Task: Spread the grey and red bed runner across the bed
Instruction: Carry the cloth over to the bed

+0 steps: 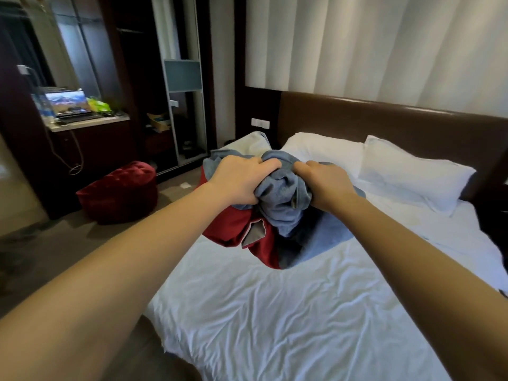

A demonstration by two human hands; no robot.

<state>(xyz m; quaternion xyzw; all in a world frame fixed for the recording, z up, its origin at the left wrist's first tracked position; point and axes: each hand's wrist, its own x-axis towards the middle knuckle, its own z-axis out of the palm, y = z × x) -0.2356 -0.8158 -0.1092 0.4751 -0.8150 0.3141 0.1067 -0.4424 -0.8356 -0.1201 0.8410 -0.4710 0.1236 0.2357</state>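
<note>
The grey and red bed runner (280, 204) is bunched in a crumpled heap above the middle of the bed (275, 312), which has a wrinkled white sheet. My left hand (239, 180) grips the grey cloth on the left of the bundle. My right hand (324, 185) grips the grey cloth on its right side. Red folds hang below my left hand, and a grey part lies on the sheet under my right wrist.
Two white pillows (412, 171) lie against the brown headboard (384, 122). A red pouf (121, 191) stands on the floor left of the bed. Behind it are a dark desk with a laptop (68, 104) and an open wardrobe (181, 111). Curtains hang above the headboard.
</note>
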